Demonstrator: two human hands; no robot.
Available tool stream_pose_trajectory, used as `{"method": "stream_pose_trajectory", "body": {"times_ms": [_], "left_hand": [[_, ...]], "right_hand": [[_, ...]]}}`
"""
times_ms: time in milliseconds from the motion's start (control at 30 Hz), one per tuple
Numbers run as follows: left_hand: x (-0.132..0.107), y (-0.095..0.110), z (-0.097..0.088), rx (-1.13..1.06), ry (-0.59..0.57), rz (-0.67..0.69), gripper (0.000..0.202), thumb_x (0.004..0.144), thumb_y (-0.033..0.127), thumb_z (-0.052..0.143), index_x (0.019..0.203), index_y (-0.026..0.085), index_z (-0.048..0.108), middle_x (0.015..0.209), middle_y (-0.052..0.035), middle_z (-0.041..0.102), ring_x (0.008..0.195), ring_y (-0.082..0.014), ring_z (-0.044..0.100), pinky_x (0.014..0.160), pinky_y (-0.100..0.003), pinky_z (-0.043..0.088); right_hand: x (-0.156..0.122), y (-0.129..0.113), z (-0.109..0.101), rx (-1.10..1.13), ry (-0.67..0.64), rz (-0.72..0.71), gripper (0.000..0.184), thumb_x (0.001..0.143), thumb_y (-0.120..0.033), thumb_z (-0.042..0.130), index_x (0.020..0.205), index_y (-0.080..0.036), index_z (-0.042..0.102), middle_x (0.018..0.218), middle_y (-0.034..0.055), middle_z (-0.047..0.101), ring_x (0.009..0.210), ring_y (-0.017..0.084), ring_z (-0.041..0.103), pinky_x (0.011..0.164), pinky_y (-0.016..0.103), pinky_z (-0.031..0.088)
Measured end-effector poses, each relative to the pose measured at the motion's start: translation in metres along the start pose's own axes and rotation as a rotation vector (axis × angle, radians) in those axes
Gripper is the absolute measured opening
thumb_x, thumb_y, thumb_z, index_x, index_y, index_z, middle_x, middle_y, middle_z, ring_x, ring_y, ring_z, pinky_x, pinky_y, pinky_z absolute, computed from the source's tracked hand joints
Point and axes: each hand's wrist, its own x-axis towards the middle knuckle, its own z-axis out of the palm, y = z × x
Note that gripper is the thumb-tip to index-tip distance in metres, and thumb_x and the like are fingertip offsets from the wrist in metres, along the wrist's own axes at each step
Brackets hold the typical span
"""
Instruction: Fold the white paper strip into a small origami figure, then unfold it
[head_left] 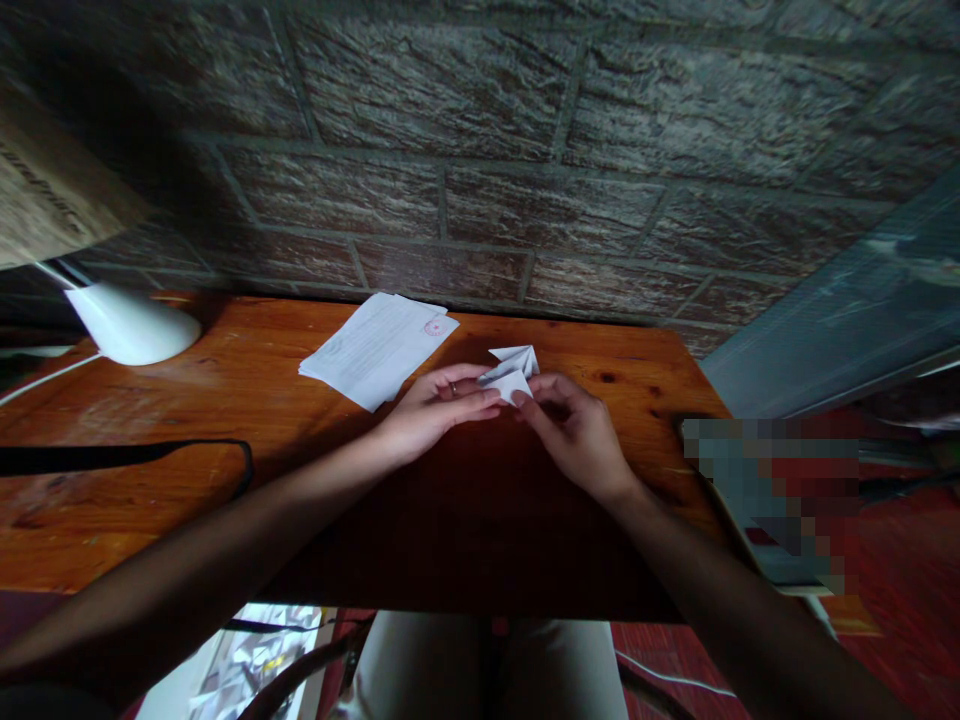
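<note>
A small folded piece of white paper (511, 381) with pointed flaps is between my hands, above the middle of the wooden table (450, 520). My left hand (439, 405) pinches its left side between thumb and fingers, and a ring shows on one finger. On the right side, the thumb and fingers of my right hand (574, 425) are closed on the same paper. Some fingertips are hidden behind the folds. Left of my hands lies a stack of printed sheets (375, 350) with a red round stamp.
A white lamp base (135, 320) stands at the back left, with a cord beside it. A black strap (127, 458) lies on the left. A blurred-out device (765, 500) sits at the right edge. Below the table, a box of folded papers (255, 665) is at left. A brick wall (480, 160) rises behind.
</note>
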Motion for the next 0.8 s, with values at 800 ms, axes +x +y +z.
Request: {"method": "stream_pose_trajectory", "body": {"times_ms": [800], "left_hand": [[-0.0055,0.006,0.0077,0.18,0.078,0.092,0.052,0.07,0.03,0.084,0.118,0.021,0.066,0.094,-0.0039,0.076,0.081,-0.0183,0.072,0.081,-0.035,0.059]], "right_hand": [[0.0061,-0.0027,0.0008,0.45,0.0,0.235,0.045,0.075,-0.048,0.077,0.104,-0.022,0.055,0.088,0.002,0.075,0.064,0.013,0.069,0.061,0.025,0.056]]}}
